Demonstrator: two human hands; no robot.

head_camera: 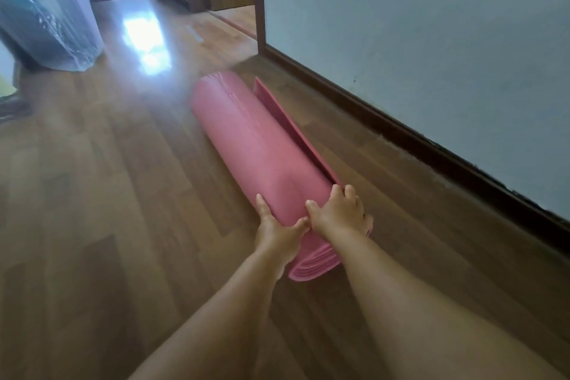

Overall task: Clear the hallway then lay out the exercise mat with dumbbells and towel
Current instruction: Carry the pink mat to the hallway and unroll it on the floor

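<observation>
A pink exercise mat (246, 145) lies rolled up on the wooden floor, running away from me beside the right wall. Its loose outer edge (287, 120) stands up a little along the right side of the roll. My left hand (277, 230) holds the near end of the roll from the left, thumb on top and fingers along the side. My right hand (337, 211) grips the same end from above, fingers curled over the loose edge. No dumbbells or towel are in view.
A dark skirting board (431, 145) and pale wall run along the right. Bundles wrapped in clear plastic (52, 21) stand at the far left. An open doorway (234, 6) lies beyond the mat. Wooden floor (108, 163) stretches to the left.
</observation>
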